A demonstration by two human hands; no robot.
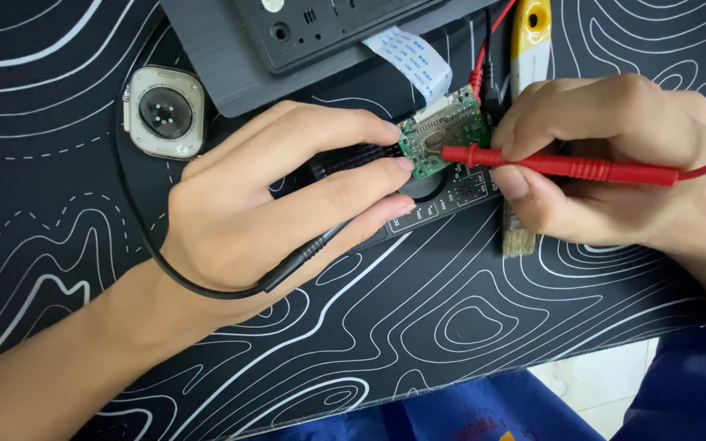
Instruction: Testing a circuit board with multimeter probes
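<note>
The small green circuit board (443,139) sits on a dark meter-like device on the black, white-lined mat covering the surface, pinned at its left edge by the left hand (279,196), whose fingers also close on a black probe lead (304,255). The right hand (606,159) grips a red probe (565,166), tip on the board. A slip could bridge neighbouring contacts, or the lightly held board could skid toward the white ribbon cable (414,59).

watch (163,112) face-down | brush (528,49) yellow handle | ribbon cable (414,57) white | patterned mat (451,327)
</note>
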